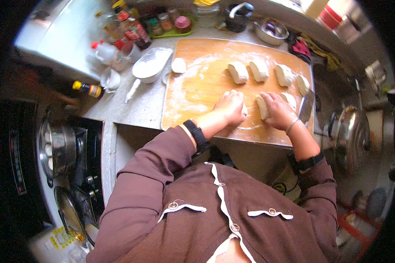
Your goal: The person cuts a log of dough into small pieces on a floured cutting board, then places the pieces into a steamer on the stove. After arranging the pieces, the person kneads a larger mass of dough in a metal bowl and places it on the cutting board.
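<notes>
My left hand (pixel 229 107) is curled around a dough piece (pixel 244 111), which shows only at its right side. My right hand (pixel 278 110) grips another dough piece (pixel 262 107), fingers over its top. Both hands rest low over a floured wooden board (pixel 197 88). Beyond them, several cut dough pieces lie in a loose row, among them one above my left hand (pixel 238 73) and another near the right edge (pixel 302 84). One more dough piece (pixel 289 100) sits partly behind my right hand. A cleaver blade (pixel 306 107) lies along the board's right edge.
A small rounded dough piece (pixel 178 65) is at the board's upper left. Left of it stand a bowl of flour (pixel 149 67) and several bottles (pixel 131 29). A metal bowl (pixel 271 31) is behind the board. A steamer pot (pixel 57 149) stands at far left.
</notes>
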Action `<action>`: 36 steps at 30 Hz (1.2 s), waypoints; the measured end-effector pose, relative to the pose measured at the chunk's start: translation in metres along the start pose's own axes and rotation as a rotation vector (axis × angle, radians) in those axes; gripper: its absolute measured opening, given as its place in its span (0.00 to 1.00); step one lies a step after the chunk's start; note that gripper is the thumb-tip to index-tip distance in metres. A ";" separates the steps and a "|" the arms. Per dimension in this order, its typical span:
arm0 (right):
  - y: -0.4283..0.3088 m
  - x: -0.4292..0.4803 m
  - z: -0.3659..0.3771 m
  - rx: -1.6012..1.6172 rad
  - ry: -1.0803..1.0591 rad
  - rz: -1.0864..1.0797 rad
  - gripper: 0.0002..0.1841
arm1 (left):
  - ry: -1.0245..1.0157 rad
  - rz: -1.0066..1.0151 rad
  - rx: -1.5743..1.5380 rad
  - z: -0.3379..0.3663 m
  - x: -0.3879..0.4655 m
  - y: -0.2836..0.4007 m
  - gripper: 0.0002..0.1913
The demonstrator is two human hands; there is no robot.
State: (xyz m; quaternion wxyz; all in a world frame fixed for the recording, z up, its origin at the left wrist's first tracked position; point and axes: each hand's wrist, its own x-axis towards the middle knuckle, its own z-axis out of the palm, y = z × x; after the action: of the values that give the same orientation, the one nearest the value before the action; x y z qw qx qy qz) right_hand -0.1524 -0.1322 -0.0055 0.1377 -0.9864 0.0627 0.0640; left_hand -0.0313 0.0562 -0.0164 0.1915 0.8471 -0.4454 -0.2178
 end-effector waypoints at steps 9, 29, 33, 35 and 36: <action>-0.039 0.065 -0.027 0.037 -0.211 -0.051 0.32 | 0.060 -0.023 -0.580 -0.124 -0.180 -0.119 0.31; -0.700 0.210 -0.116 0.339 -0.153 -1.281 0.29 | 1.010 -0.851 0.072 -0.324 -0.678 -0.317 0.32; -0.770 0.229 -0.095 0.198 -0.010 -1.334 0.29 | 0.858 -0.896 0.166 -0.328 -0.694 -0.367 0.33; -0.795 0.243 -0.083 0.153 0.026 -1.367 0.29 | 0.777 -0.891 0.195 -0.327 -0.691 -0.383 0.33; -0.806 0.251 -0.078 0.124 0.033 -1.363 0.30 | 0.749 -0.911 0.172 -0.325 -0.688 -0.391 0.31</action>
State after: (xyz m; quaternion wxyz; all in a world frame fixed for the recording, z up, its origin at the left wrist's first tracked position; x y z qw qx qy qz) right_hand 0.2165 0.5885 0.2451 0.2026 -0.7966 -0.5668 -0.0558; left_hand 0.0570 0.8817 0.1880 0.1537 0.9844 0.0447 0.0726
